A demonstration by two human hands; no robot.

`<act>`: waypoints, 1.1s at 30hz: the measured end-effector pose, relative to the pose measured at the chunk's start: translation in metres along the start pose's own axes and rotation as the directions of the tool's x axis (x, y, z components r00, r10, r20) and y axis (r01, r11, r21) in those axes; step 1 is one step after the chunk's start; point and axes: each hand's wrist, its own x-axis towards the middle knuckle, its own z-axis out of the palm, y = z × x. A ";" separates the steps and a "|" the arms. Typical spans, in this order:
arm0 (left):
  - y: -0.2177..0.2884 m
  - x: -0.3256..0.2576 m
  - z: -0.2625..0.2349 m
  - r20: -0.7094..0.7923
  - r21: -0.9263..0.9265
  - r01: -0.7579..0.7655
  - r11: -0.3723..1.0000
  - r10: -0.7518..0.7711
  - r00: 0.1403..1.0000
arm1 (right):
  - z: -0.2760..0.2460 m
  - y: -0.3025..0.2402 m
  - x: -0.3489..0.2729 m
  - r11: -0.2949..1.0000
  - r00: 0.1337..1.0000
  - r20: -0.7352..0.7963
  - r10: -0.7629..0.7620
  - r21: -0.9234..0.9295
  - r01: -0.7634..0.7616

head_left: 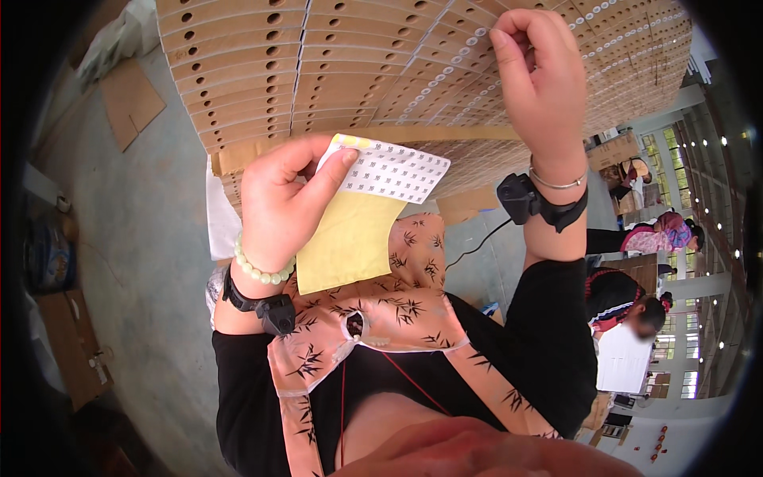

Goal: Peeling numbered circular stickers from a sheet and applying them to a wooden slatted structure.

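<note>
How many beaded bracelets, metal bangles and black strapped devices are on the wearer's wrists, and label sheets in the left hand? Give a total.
Beaded bracelet: 1
Metal bangle: 1
Black strapped devices: 2
Label sheet: 1
Total: 5

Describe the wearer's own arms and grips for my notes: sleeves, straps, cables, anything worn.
Both arms come out of black sleeves. The left grip is gloveless, its wrist wearing a pale green bead bracelet and a black strap with a small black device. The right grip, also gloveless, has a silver bangle, a similar strapped device and a thin dark cable.
</note>
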 end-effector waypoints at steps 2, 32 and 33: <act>0.001 -0.001 0.000 0.004 0.007 -0.009 1.000 0.009 1.000 | 0.006 0.014 -0.002 0.994 0.992 -0.076 -0.105 0.000 0.105; 0.006 -0.003 -0.004 -0.022 -0.099 -0.041 0.994 0.039 0.999 | 0.029 -0.020 -0.037 0.773 0.936 0.340 -0.096 0.617 -0.145; 0.006 -0.003 -0.004 -0.027 -0.086 -0.060 0.995 0.058 0.998 | 0.032 -0.023 -0.038 0.794 0.940 0.318 -0.122 0.600 -0.100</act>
